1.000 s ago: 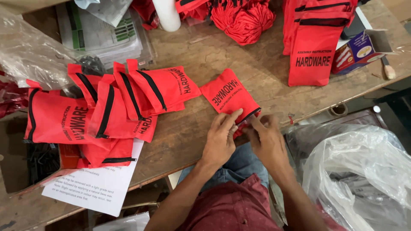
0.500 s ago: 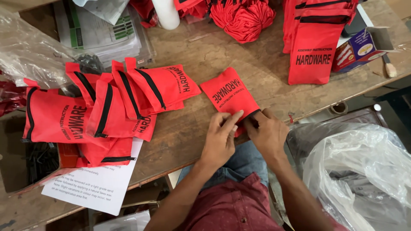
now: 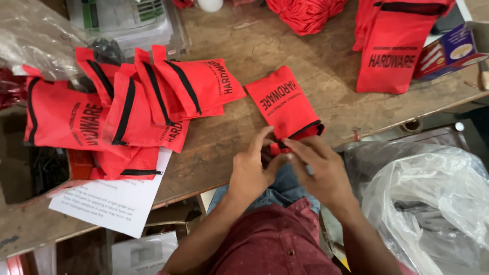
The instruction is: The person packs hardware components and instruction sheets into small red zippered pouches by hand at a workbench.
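A small red fabric pouch [image 3: 285, 104] with black lettering and a black strip at its mouth lies on the wooden workbench [image 3: 244, 147], its open end at the bench's front edge. My left hand [image 3: 252, 170] and my right hand [image 3: 323, 170] meet at that open end, fingers pinching the pouch's mouth and flap. What is between the fingers is hidden. To the left lies a heap of several matching red pouches [image 3: 132, 107], overlapping one another.
A printed white sheet [image 3: 114, 201] sticks out under the heap. Taller red bags [image 3: 395, 48] stand at the back right beside a small blue box [image 3: 451, 48]. A clear plastic bag [image 3: 433, 203] sits low right, more plastic [image 3: 35, 35] at the far left.
Both hands have slid toward the bench edge and closed together on the pouch's mouth. The pouch lies in about the same place.
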